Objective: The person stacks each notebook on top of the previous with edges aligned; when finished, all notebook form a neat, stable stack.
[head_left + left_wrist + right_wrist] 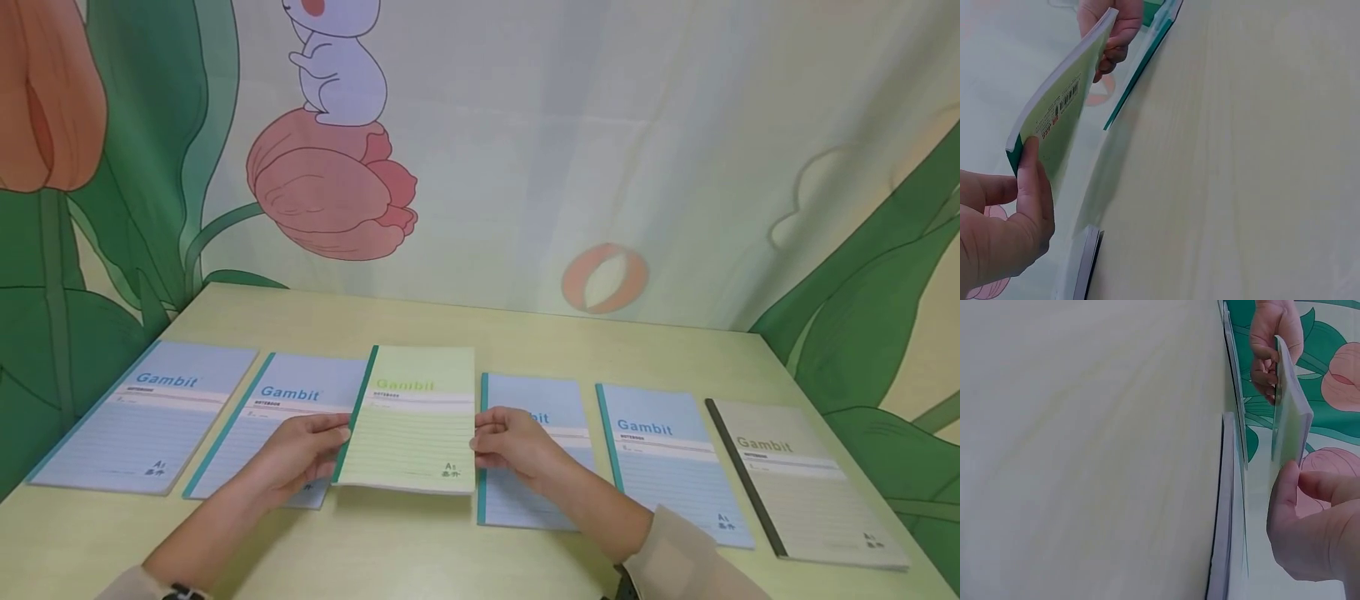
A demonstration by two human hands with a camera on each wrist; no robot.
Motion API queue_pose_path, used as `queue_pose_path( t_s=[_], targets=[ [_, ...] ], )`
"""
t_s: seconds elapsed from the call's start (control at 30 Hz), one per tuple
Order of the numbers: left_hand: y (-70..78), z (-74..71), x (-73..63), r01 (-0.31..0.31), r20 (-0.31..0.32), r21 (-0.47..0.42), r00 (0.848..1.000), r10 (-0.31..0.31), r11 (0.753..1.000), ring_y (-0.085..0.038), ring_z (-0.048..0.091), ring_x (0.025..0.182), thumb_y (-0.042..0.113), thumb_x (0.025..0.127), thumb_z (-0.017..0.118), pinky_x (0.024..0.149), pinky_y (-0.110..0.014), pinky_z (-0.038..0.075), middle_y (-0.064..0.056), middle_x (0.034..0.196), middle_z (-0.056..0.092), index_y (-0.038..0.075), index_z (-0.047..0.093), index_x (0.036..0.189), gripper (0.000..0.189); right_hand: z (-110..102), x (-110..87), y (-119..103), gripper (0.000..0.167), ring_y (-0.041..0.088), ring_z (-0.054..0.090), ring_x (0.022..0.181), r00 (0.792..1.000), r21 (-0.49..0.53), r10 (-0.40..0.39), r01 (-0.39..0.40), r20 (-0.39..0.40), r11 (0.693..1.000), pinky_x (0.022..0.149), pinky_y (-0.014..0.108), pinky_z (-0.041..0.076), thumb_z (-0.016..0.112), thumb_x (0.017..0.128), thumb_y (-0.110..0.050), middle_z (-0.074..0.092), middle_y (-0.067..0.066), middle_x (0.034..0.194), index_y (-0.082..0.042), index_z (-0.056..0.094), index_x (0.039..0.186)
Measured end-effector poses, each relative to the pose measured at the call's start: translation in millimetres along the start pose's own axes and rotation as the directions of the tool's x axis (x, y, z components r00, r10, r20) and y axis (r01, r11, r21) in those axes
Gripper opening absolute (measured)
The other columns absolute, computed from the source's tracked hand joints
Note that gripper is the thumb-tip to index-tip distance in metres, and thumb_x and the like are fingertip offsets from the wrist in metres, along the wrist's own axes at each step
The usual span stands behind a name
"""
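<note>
Five notebooks (145,421) down on counter (405,546), green notebook (412,429) held above, left hand (297,454) and right hand (519,446) fingers pinching its edges.

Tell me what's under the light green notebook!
The light green notebook is held above the pale table, which is bare just below its near edge. The patch it covers in the head view can't be seen.

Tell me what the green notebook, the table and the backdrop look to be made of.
Green notebook: apparently paper in a smooth card cover; its edge shows pale, like stacked pages.
Table: wood or wood-look laminate, low sheen; faint grain streaks its top.
Backdrop: probably printed fabric, fairly matte; it creases softly, though plastic sheeting is possible.
</note>
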State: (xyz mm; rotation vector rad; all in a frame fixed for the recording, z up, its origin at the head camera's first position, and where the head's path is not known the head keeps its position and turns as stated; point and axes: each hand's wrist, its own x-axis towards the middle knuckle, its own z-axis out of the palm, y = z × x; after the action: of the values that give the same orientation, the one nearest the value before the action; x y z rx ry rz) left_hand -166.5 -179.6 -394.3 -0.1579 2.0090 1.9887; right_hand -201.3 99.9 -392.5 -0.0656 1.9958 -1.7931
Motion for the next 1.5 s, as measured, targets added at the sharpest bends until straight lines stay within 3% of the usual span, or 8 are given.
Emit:
queue_pose_path(
  t_s=[0.13,0.33,0.7,1.27,1.5],
  targets=[
    [1.2,4.7,-1.6,-0.02,-0.027,0.109,0.999,0.023,0.994,-0.013,0.056,0.082,0.008,0.096,0.047,0.059,-0.025,0.049,-0.018,0.121,0.051,-0.012,0.035,0.134,0.045,-0.8,-0.3,0.4,0.025,0.016,0.057,0.069,0.999,-0.075,-0.027,0.026,-0.022,0.997,0.068,0.029,0.054,0.06,0.083,0.006,0.055,0.008,0.082,0.007,0.051,0.106],
    [3.4,12.7,-3.0,-0.04,-0.061,0.224,0.997,0.055,0.974,-0.016,0.053,0.084,0.007,0.094,0.049,0.058,-0.028,0.05,-0.023,0.124,0.046,-0.011,0.038,0.132,0.043,-3.5,-3.4,0.1,0.023,0.017,0.057,0.07,0.996,-0.163,-0.083,0.077,-0.033,0.984,0.068,0.032,0.054,0.059,0.083,0.006,0.053,0.008,0.08,0.007,0.051,0.104],
    [2.5,24.4,1.6,-0.044,-0.076,0.204,0.995,0.061,0.978,-0.019,0.051,0.084,0.006,0.092,0.051,0.058,-0.028,0.05,-0.021,0.118,0.047,-0.011,0.04,0.129,0.042,-14.7,-7.4,4.1,0.022,0.018,0.057,0.068,0.992,-0.221,-0.125,0.116,-0.031,0.968,0.066,0.032,0.054,0.058,0.081,0.007,0.053,0.01,0.082,0.008,0.05,0.102],
    [-6.1,48.2,8.4,-0.049,-0.113,0.186,0.991,0.071,0.981,-0.018,0.054,0.078,0.001,0.09,0.052,0.057,-0.029,0.051,-0.019,0.108,0.052,-0.012,0.047,0.123,0.037,-27.3,-19.5,6.9,0.022,0.018,0.054,0.068,0.988,-0.27,-0.117,0.086,-0.101,0.959,0.063,0.032,0.054,0.06,0.081,0.006,0.052,0.009,0.082,0.005,0.052,0.101],
    [-2.1,60.7,12.9,-0.07,-0.138,0.231,0.985,0.104,0.97,-0.017,0.054,0.074,0.0,0.089,0.052,0.054,-0.03,0.05,-0.019,0.106,0.054,-0.012,0.049,0.122,0.035,-35.4,-22.7,4.1,0.021,0.019,0.055,0.068,0.983,-0.315,-0.143,0.101,-0.112,0.944,0.064,0.033,0.054,0.06,0.082,0.005,0.052,0.01,0.083,0.005,0.052,0.102]
  ],
)
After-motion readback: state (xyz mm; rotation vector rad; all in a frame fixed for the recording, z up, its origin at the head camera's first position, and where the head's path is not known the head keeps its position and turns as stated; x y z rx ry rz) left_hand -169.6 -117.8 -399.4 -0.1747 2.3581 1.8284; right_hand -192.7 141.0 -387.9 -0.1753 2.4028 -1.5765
